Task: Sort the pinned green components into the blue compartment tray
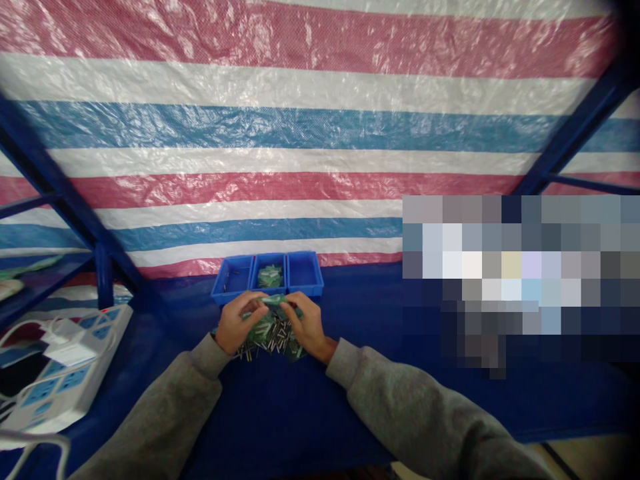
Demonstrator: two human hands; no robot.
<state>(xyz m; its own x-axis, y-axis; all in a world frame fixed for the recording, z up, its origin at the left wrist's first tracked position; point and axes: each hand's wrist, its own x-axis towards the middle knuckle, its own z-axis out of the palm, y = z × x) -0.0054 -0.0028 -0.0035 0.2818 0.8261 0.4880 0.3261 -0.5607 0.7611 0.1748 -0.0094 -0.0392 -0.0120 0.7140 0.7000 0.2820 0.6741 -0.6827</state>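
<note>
2 gray sweatshirt sleeves (415,413) reach in from the bottom corners, both forearms angling inward to meet at the middle of the view. The left hand (239,322) and the right hand (307,325) are held backs up, fingers curled toward each other. Both are closed in a pinch on 1 green strip (273,301), gripping it between them. Directly beneath the hands lies 1 heap of green parts with silver pins (273,340), too tangled to count, on a blue-covered bench (360,313).

Just past the hands stands 1 blue plastic tray (305,292) with 3 compartments. The left compartment holds a few small dark pieces (226,283), too small to count, and the middle one holds 1 bundle of green parts (271,275).

Left of the hands, at the bench edge, lies 1 white power strip (65,380) with blue sockets and 1 white plug adapter (63,350) in it. A pixelated patch (515,280) covers the right side of the view. Farthest off hangs 1 red, white and blue striped tarp (300,153), crossed at its sides by 2 blue steel frame beams (575,120).
</note>
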